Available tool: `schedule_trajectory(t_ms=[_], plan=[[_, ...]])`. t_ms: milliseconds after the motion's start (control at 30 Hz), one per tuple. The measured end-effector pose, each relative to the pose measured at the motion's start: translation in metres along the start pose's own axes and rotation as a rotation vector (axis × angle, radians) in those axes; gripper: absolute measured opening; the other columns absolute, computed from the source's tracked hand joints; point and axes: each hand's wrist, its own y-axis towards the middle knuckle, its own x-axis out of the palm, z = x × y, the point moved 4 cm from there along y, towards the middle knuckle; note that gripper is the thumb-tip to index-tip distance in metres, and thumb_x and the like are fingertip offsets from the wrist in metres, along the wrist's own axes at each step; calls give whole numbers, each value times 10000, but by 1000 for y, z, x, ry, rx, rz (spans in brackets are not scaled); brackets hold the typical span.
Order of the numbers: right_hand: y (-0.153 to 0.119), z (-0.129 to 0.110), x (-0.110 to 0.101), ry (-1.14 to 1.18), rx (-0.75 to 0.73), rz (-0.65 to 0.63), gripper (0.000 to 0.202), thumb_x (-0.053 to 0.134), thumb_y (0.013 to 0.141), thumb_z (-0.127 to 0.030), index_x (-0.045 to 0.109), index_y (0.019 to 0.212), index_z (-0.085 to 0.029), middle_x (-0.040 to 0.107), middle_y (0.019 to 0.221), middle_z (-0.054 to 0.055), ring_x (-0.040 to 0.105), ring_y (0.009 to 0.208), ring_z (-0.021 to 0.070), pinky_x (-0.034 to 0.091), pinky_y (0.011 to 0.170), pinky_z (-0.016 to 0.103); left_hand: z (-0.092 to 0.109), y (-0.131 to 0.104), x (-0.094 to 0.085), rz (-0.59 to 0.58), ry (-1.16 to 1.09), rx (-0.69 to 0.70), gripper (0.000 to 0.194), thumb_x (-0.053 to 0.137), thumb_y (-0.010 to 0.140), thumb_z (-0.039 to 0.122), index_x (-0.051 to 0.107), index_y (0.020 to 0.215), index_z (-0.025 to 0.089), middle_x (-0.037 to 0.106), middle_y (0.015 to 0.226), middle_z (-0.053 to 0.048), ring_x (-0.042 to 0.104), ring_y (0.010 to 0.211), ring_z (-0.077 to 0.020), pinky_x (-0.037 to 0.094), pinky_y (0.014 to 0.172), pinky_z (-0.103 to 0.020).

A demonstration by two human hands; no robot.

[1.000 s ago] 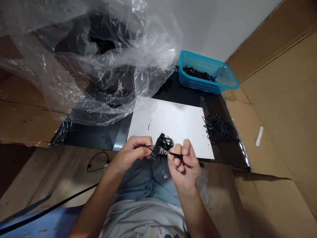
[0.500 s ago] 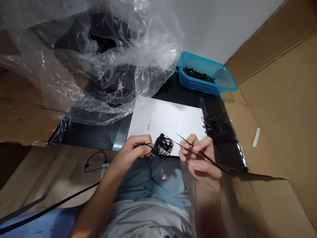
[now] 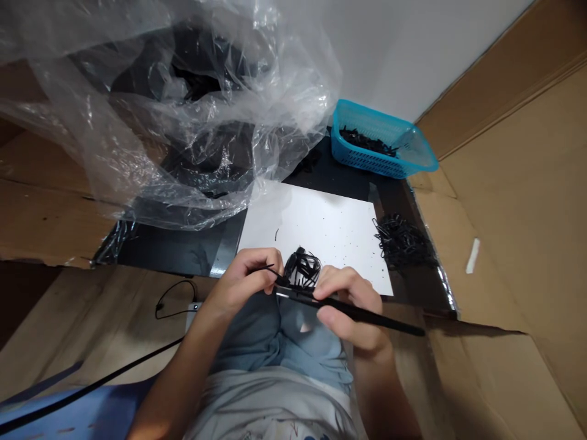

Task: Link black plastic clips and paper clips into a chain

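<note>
Two hands [image 3: 247,278], one pair of tweezers [image 3: 371,316], one white sheet [image 3: 312,226]; around the sheet, one basket [image 3: 373,162] at one o'clock, one black pile [image 3: 404,241] at three, one plastic bag [image 3: 183,116] at ten.

Paper [image 3: 316,220] between plastic bag [image 3: 202,146] and loop pile [image 3: 403,241], basket [image 3: 383,143] behind.

The tweezers [image 3: 371,316] look matt, the sheet [image 3: 312,220] smooth paper, the bag [image 3: 293,98] glossy plastic.

1 pair black tweezers [image 3: 372,316] slanted, pale tips near 1 thin black strip [image 3: 276,273]; tangled black pieces [image 3: 303,269] lay bunched near white sheet's [image 3: 316,220] near edge.
</note>
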Motion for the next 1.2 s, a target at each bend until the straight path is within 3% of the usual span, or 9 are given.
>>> schedule_trajectory(t_ms=[100, 467, 1000, 1200], plan=[[2, 2, -1, -90, -48, 25, 125, 610, 809, -176, 606, 911, -248, 561, 732, -6, 536, 673, 157, 411, 599, 303, 0, 0, -1, -13, 5, -29, 213, 542, 733, 240, 428, 565, 175, 431, 521, 31, 382, 511, -107, 244, 496, -261], [11, -1, 0, -26, -165, -4, 122, 583, 799, -130, 592, 861, -234, 512, 651, -27, 515, 617, 135, 392, 568, 287, -1, -1, -3, -34, 37, -108, 173, 531, 679, 237, 435, 547, 181, 435, 502, 27, 392, 507, -117, 241, 495, -270], [15, -6, 0, -187, -121, -158, 154, 590, 803, -134, 579, 901, -252, 572, 729, -8, 539, 678, 168, 423, 616, 324, 0, 1, -3, -38, 45, -156, 191, 553, 652, 250, 435, 523, 171, 433, 505, 20, 392, 480, -107, 227, 465, -248], [6, -1, 4, -139, -50, -36, 208, 607, 792, -131, 592, 954, -262, 585, 756, -12, 552, 674, 149, 436, 594, 290, 1, 1, -4, -43, -15, -152, 172, 563, 637, 225, 442, 530, 163, 440, 493, 24, 379, 462, -99, 224, 465, -251]])
